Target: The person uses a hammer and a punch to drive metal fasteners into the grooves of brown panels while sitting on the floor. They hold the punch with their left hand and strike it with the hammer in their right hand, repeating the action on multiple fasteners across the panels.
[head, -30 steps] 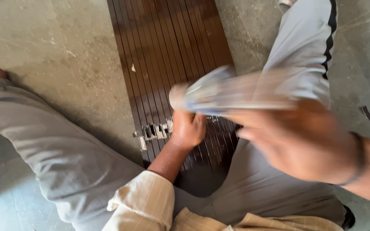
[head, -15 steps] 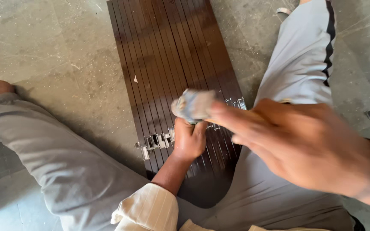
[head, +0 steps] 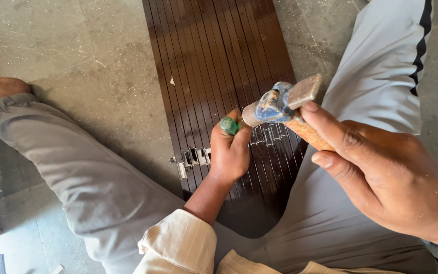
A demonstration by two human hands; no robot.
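Right hand clenched on a wooden-handled hammer at centre frame, left hand fisted around a green-capped tool, brown slatted panel beneath

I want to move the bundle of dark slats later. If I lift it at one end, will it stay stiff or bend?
The dark slats are long and thin, so the bundle would probably sag. Only the row of metal clips seems to join them, so they may splay. It likely slides easily on the smooth concrete floor.

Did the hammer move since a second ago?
Yes. The hammer swung down from above the dark slatted panel to the green tool top held in the left hand.
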